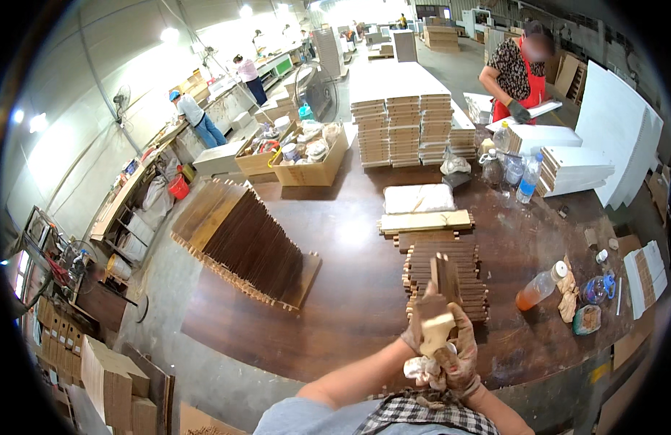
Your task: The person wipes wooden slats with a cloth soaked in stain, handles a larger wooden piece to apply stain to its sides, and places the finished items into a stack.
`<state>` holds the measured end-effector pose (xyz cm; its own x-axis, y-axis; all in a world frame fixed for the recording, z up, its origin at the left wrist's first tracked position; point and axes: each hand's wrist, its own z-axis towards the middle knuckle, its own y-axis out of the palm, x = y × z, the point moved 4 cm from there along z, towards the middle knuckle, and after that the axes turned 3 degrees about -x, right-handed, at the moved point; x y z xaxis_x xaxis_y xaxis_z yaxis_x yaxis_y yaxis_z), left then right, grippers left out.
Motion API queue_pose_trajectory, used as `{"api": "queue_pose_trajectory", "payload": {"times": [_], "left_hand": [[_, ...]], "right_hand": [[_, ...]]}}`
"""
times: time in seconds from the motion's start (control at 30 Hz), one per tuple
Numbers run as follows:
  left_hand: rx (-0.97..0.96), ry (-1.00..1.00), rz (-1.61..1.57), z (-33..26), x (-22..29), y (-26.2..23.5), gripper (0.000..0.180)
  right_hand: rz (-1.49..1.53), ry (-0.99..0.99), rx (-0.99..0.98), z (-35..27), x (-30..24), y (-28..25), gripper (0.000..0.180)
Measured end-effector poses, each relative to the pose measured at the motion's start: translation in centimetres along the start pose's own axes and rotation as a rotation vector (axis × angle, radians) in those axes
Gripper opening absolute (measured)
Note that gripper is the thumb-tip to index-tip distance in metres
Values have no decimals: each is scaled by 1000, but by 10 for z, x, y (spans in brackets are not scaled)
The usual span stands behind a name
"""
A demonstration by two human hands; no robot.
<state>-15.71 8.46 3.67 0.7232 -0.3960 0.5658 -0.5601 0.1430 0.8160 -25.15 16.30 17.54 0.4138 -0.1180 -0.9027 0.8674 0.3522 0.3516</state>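
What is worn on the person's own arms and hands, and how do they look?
The left sleeve is plain light grey-blue and short; both forearms are bare. The right hand looks mottled with stains, perhaps gloved, though blur leaves that unclear. The left hand is mostly hidden.

It was a woodworking workshop, apparently a factory hall. Dark wooden slats (424, 262) and tall stacks of white panels (402, 119) sat on a broad work table (350, 308); a co-worker (515, 76) wore a red apron (536, 89), and a long workbench (125, 193) lined the wall.
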Motion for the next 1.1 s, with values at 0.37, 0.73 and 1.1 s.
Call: {"api": "queue_pose_trajectory", "payload": {"times": [0.37,0.73,1.1], "left_hand": [[79,324,-118,-35,103,45,68],[155,285,-103,-54,86,65,68],[116,274,-88,-61,94,62,66]], "right_hand": [[-662,-69,94,-31,-62,-66,48],[-1296,-248,-195,-33,-74,-13,49],[-1330,-211,-92,-38,-64,-40,44]]}}
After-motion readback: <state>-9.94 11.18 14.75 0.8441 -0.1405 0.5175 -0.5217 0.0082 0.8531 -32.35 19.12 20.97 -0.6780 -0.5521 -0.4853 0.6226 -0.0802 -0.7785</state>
